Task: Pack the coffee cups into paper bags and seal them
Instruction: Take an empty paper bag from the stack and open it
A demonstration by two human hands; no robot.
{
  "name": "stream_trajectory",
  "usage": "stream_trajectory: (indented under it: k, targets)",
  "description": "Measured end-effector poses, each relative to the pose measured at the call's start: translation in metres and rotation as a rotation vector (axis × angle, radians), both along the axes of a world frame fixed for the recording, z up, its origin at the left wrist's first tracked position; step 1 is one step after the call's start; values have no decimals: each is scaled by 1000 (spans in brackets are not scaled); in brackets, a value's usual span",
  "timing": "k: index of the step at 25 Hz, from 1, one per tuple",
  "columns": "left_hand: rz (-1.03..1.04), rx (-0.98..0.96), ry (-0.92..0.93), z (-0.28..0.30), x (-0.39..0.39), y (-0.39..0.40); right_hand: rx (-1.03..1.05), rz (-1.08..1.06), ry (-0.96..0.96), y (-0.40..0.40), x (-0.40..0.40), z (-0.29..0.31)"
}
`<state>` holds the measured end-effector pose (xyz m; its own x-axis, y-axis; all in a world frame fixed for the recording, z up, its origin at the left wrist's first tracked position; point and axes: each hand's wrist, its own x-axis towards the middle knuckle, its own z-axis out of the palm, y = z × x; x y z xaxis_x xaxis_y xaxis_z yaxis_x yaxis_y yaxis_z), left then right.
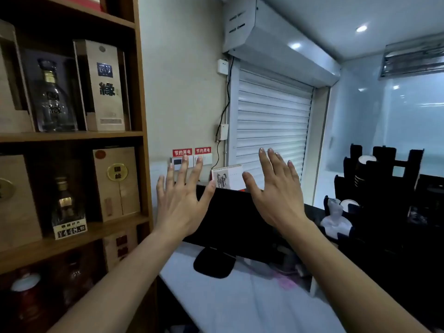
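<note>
My left hand (pixel 181 200) and my right hand (pixel 276 188) are both raised in front of me with fingers spread and straight, backs toward the camera, holding nothing. They hover above a black monitor (pixel 230 222). A stack of dark paper cups (pixel 362 171) stands in a black organiser (pixel 384 188) at the right, and white cup lids (pixel 349 204) lie in it lower down. No paper bag is visible.
A wooden shelf (pixel 72 135) with boxed bottles fills the left. The white counter (pixel 235 299) carries the monitor's stand (pixel 213 263). Behind are a shut roller shutter (pixel 271 126), a desk calendar (pixel 228 176) and wall switches (pixel 192 159).
</note>
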<state>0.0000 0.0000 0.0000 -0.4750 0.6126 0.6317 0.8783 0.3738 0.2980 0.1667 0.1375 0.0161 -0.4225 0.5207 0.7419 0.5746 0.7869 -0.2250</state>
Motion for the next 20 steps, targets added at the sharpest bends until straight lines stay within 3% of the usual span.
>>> stream_trajectory:
  k: [13, 20]
  targets:
    - [-213, -147, -113, -112, 89, -10, -186, -111, -82, -28, 91, -117]
    - [-388, -212, -215, -140, 153, 1, -300, -257, -118, -44, 170, -164]
